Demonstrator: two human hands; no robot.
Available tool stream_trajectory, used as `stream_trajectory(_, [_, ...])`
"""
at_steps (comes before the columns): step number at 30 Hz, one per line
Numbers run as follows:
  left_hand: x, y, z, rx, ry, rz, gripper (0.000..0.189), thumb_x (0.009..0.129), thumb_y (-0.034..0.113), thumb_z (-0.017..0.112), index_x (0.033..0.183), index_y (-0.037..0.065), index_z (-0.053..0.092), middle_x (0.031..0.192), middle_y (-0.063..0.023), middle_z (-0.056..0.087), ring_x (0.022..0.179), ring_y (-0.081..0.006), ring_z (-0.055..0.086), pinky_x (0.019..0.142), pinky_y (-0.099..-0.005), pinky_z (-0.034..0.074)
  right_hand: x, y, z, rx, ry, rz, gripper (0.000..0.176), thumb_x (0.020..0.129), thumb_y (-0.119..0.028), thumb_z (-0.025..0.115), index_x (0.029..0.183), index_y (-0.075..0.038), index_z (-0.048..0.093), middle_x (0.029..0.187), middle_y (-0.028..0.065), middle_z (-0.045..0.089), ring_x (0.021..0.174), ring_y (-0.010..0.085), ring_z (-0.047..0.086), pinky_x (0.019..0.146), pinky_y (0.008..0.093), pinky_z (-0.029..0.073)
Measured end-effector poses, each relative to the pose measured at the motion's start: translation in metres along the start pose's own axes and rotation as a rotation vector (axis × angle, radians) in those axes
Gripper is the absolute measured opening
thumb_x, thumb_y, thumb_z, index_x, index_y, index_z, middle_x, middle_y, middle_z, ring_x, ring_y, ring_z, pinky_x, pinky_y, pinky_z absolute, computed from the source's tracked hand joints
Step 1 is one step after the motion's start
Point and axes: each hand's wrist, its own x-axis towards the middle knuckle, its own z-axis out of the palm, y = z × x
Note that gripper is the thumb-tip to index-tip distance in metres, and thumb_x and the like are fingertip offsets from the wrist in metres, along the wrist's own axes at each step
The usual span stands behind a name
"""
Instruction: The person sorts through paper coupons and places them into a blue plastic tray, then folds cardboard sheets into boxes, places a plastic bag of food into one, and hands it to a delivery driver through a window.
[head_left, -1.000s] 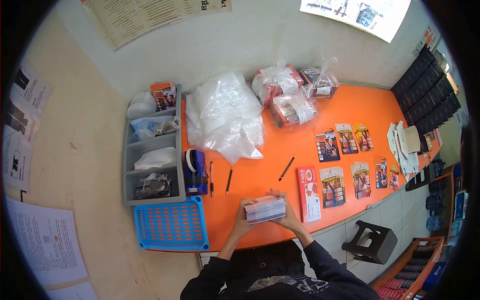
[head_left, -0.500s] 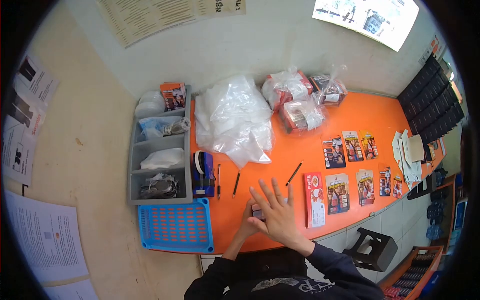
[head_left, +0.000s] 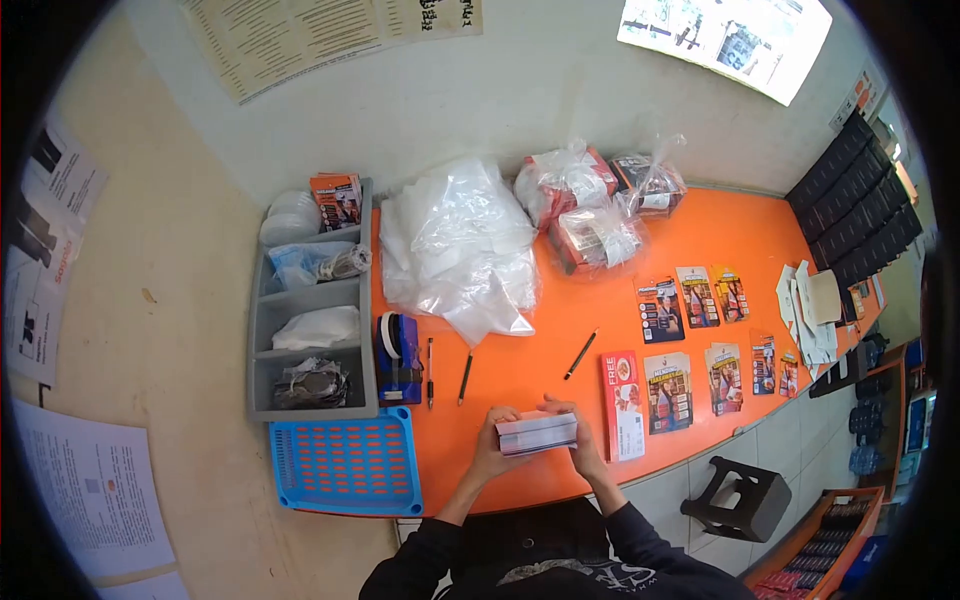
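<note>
A thick stack of cards (head_left: 538,434) is held on edge above the front of the orange table (head_left: 520,375). My left hand (head_left: 490,442) wraps its left end, and my right hand (head_left: 586,450) grips its right end. Some fingers are hidden behind the stack. Right of my hands lies a long red and white FREE leaflet (head_left: 622,405). Two black pencils (head_left: 582,353) and a pen (head_left: 431,372) lie beyond my hands. Farther right, several printed flyers (head_left: 670,392) are laid out in two rows.
Left stands a grey compartment tray (head_left: 370,300) beside a blue basket (head_left: 415,460) and a blue tape dispenser (head_left: 400,365). Clear plastic bags (head_left: 460,250) lie at the back near wrapped bundles (head_left: 598,240). Black boxes (head_left: 855,200) are stacked far right; a black stool (head_left: 745,495) stands below.
My right hand, spread open over the stack before, has come down and closed on its right end. The stack now shows in full between both hands.
</note>
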Motion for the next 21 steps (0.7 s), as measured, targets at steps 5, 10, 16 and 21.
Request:
stream_trajectory(5, [-0.005,-0.003,-0.003,0.052,0.029,-0.074,0.063,0.052,0.010,0.083,0.100,0.008,0.042,0.097,-0.0091,0.047,0.091,-0.0217,0.050,0.080,-0.0341,0.042,-0.009,-0.003,-0.009,-0.196,0.004,-0.074,0.057,0.076,-0.038,0.063,0.117,-0.003,0.043,0.123,0.0148,0.046,0.126,0.0280,0.032,0.103,0.0386,0.025])
stream_trajectory(10, [-0.006,-0.009,-0.001,0.233,0.125,0.018,0.064,0.052,0.011,0.083,0.101,0.007,0.042,0.095,-0.0090,0.048,0.090,-0.0231,0.051,0.077,-0.0340,0.043,0.002,0.016,-0.011,-0.318,0.034,-0.011,0.052,0.064,-0.002,0.070,0.110,-0.005,0.044,0.107,0.0118,0.051,0.104,0.0248,0.050,0.088,0.0342,0.039])
stream_trajectory(16, [-0.005,-0.021,-0.001,0.268,0.044,0.116,0.067,0.052,0.017,0.084,0.103,0.007,0.041,0.096,-0.0097,0.049,0.089,-0.0231,0.053,0.076,-0.0333,0.045,-0.001,0.021,-0.018,-0.370,0.055,-0.141,0.049,0.065,-0.001,0.068,0.108,-0.004,0.044,0.100,0.0099,0.052,0.097,0.0233,0.053,0.085,0.0317,0.041])
stream_trajectory(21, [-0.005,0.010,0.003,0.145,0.092,-0.282,0.069,0.062,0.023,0.081,0.111,0.002,0.037,0.102,-0.0145,0.053,0.095,-0.0230,0.055,0.081,-0.0353,0.045,-0.002,0.006,-0.009,-0.223,0.053,0.030,0.057,0.066,-0.006,0.074,0.114,-0.003,0.042,0.105,0.0103,0.054,0.099,0.0195,0.053,0.086,0.0323,0.042])
